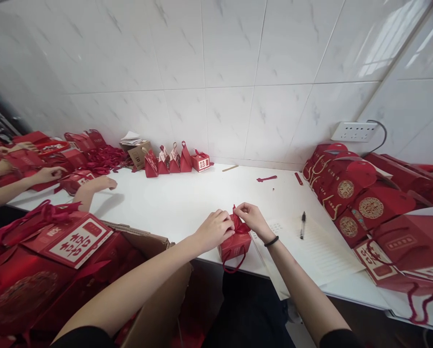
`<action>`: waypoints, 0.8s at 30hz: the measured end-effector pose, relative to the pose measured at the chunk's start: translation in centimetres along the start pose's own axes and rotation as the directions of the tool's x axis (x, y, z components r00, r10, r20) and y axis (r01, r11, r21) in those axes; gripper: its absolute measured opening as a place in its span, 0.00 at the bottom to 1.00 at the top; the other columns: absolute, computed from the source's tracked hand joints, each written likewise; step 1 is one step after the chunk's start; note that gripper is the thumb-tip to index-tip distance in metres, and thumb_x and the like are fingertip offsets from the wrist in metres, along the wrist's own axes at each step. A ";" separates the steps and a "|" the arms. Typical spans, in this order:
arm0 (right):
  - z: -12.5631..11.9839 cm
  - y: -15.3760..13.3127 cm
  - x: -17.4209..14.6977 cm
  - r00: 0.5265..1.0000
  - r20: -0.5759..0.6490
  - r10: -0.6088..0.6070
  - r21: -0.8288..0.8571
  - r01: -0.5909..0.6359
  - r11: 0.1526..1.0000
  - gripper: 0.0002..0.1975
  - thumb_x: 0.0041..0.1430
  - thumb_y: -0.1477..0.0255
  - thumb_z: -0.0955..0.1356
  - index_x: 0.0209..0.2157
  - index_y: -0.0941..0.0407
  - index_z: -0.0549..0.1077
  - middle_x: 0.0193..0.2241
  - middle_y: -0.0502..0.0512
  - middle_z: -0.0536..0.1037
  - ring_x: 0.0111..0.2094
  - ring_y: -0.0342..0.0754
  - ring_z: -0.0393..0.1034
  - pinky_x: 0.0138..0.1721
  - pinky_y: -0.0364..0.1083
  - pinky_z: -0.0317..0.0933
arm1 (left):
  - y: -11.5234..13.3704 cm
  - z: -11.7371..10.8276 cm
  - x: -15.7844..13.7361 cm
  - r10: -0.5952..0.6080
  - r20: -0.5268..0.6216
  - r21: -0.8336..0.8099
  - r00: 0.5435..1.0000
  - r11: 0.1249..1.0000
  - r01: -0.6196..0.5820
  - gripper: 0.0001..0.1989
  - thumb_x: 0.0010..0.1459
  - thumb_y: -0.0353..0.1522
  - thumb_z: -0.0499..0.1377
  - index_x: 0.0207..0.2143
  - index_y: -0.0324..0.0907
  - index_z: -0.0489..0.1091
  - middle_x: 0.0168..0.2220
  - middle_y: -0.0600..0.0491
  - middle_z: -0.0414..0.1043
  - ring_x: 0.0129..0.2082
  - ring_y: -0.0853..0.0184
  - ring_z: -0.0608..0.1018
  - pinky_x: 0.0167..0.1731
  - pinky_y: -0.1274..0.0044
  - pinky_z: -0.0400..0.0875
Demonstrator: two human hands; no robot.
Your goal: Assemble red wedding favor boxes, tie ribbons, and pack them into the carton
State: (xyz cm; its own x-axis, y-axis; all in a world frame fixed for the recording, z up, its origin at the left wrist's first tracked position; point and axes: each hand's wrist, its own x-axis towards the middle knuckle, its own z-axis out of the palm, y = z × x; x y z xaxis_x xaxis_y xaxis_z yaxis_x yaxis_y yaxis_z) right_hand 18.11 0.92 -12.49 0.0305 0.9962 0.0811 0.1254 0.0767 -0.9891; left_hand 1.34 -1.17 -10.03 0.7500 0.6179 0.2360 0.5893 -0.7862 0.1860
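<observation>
A small red gift box (pixel 234 247) stands at the front edge of the white table, with a red ribbon (pixel 240 226) bunched on its top and a dark red cord handle hanging down its front. My left hand (pixel 216 226) is closed at the left side of the ribbon, fingers pinched on it. From the right, my right hand (pixel 252 217), with a black band at the wrist, pinches an upright end of the same ribbon. The fingertips partly hide the bow.
A cardboard carton (pixel 140 234) full of red boxes stands front left. Red boxes (pixel 347 193) line the right side. A pen (pixel 303 225) lies on paper (pixel 321 256). Small red boxes (pixel 175 162) stand along the wall. Other people's hands (pixel 51 175) work at far left.
</observation>
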 end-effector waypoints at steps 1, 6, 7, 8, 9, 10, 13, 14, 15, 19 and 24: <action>0.1 -0.1 0.1 1.000 -0.001 -0.018 -0.019 0.018 1.000 0.14 0.39 0.61 0.68 0.20 0.59 0.69 0.21 0.51 0.71 0.27 0.45 0.65 0.32 0.44 0.59 | 0.0 0.0 0.0 -0.007 0.000 0.000 1.000 1.000 0.007 0.05 0.59 0.31 0.56 0.33 0.40 0.71 0.35 0.51 0.67 0.39 0.63 0.68 0.41 0.71 0.65; 0.4 -0.2 0.3 0.997 0.000 -0.071 -0.092 0.071 0.993 0.14 0.42 0.61 0.67 0.22 0.58 0.70 0.23 0.52 0.72 0.26 0.45 0.65 0.29 0.44 0.59 | 0.2 0.0 0.0 -0.035 0.016 0.021 0.999 0.999 0.035 0.05 0.59 0.31 0.56 0.32 0.39 0.70 0.34 0.50 0.67 0.40 0.62 0.68 0.41 0.70 0.65; 0.4 -0.2 0.3 0.997 0.000 -0.077 -0.105 0.077 0.992 0.14 0.43 0.61 0.66 0.22 0.58 0.70 0.22 0.53 0.72 0.25 0.45 0.65 0.29 0.43 0.58 | 0.1 0.0 0.0 -0.037 0.016 0.020 0.999 0.999 0.036 0.05 0.59 0.31 0.56 0.32 0.39 0.70 0.34 0.50 0.66 0.39 0.62 0.68 0.41 0.70 0.65; 0.4 -0.1 0.3 0.997 -0.001 -0.082 -0.119 0.082 0.990 0.13 0.44 0.61 0.66 0.23 0.58 0.70 0.22 0.53 0.72 0.25 0.45 0.65 0.28 0.43 0.58 | 0.1 0.0 0.0 -0.037 0.014 0.015 0.999 0.999 0.037 0.05 0.59 0.31 0.56 0.32 0.39 0.70 0.34 0.50 0.66 0.39 0.63 0.68 0.41 0.70 0.65; 0.4 -0.1 0.3 0.996 -0.002 -0.088 -0.132 0.087 0.987 0.13 0.45 0.61 0.66 0.23 0.58 0.70 0.22 0.53 0.72 0.24 0.45 0.65 0.27 0.44 0.58 | 0.1 0.0 0.0 -0.039 0.010 0.007 0.999 0.999 0.039 0.05 0.59 0.31 0.56 0.31 0.39 0.70 0.34 0.51 0.66 0.39 0.63 0.68 0.41 0.70 0.65; 0.4 -0.1 0.3 0.996 -0.003 -0.093 -0.146 0.092 0.985 0.13 0.46 0.62 0.65 0.23 0.58 0.70 0.22 0.53 0.72 0.24 0.45 0.65 0.27 0.44 0.57 | 0.0 0.0 0.0 -0.041 0.007 0.000 0.999 0.999 0.041 0.05 0.59 0.31 0.55 0.31 0.39 0.70 0.33 0.51 0.66 0.39 0.63 0.68 0.41 0.70 0.65; 0.5 -0.1 0.4 0.993 -0.005 -0.115 -0.181 0.112 0.977 0.11 0.48 0.64 0.65 0.23 0.58 0.69 0.23 0.53 0.73 0.26 0.46 0.66 0.30 0.44 0.58 | -0.1 0.0 0.1 -0.044 0.010 -0.013 0.999 0.999 0.044 0.05 0.58 0.30 0.56 0.31 0.39 0.69 0.33 0.51 0.66 0.39 0.63 0.68 0.41 0.70 0.65; 0.5 -0.2 0.4 0.993 -0.006 -0.122 -0.191 0.118 0.974 0.10 0.48 0.65 0.65 0.23 0.58 0.69 0.24 0.53 0.73 0.27 0.46 0.66 0.31 0.44 0.59 | -0.1 0.0 0.1 -0.047 0.012 -0.013 0.999 0.999 0.047 0.05 0.58 0.30 0.56 0.30 0.39 0.69 0.34 0.51 0.66 0.39 0.63 0.68 0.42 0.70 0.65; 0.5 -0.3 0.5 0.992 -0.008 -0.128 -0.200 0.124 0.972 0.09 0.48 0.66 0.65 0.23 0.58 0.69 0.25 0.53 0.73 0.28 0.47 0.67 0.33 0.44 0.59 | -0.1 0.0 0.1 -0.051 0.016 -0.013 0.999 0.999 0.051 0.04 0.57 0.30 0.56 0.31 0.39 0.69 0.34 0.50 0.66 0.39 0.63 0.68 0.42 0.70 0.65; 0.8 -0.5 0.8 0.991 -0.013 -0.133 -0.230 0.126 0.965 0.08 0.50 0.68 0.64 0.23 0.57 0.69 0.25 0.53 0.74 0.30 0.47 0.67 0.35 0.45 0.60 | -0.1 0.0 0.1 -0.070 0.029 -0.009 0.997 0.997 0.071 0.04 0.57 0.30 0.56 0.30 0.39 0.69 0.33 0.50 0.66 0.39 0.63 0.68 0.42 0.70 0.65; 1.3 -0.5 1.4 0.994 -0.028 -0.110 -0.253 0.099 0.962 0.08 0.51 0.69 0.64 0.24 0.58 0.69 0.25 0.53 0.74 0.28 0.46 0.67 0.33 0.44 0.60 | -0.1 -0.1 0.0 -0.049 0.020 -0.004 0.999 0.999 0.049 0.05 0.57 0.30 0.55 0.29 0.40 0.68 0.32 0.51 0.65 0.38 0.63 0.68 0.41 0.71 0.65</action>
State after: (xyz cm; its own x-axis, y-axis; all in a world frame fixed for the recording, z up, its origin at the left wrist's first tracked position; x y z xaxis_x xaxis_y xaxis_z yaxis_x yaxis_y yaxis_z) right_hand 16.79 2.34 -12.06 0.0447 0.9803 0.1926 0.3742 0.1623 -0.9130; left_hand 1.25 -1.08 -9.97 0.7261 0.6556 0.2073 0.6242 -0.7550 0.2010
